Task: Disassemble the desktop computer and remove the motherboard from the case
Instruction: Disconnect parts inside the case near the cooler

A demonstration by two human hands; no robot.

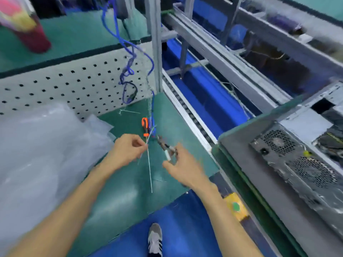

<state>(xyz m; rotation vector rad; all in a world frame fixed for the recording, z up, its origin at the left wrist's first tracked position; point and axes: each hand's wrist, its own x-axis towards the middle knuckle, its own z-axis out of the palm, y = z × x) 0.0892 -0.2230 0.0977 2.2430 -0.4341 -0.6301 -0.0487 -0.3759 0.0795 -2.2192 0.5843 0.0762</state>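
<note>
My left hand (126, 149) pinches a cable tie (149, 167); right hand (182, 165) closed around cutters (166, 146); with the computer case (289, 164) away at 3 o'clock, I judge the tie may slip.

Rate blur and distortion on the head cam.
Head view: heavy motion smear on the computer case and the rack; right hand ghosted, left hand sharper; wide-angle bend at the pegboard; lighting flat, no glare.

I'm at a factory assembly-line station: green bench mat (130, 191), perforated metal back panel (74, 84), roller conveyor rail (187, 112), aluminium frame post (155, 43), opened computer case (289, 164) alongside.
</note>
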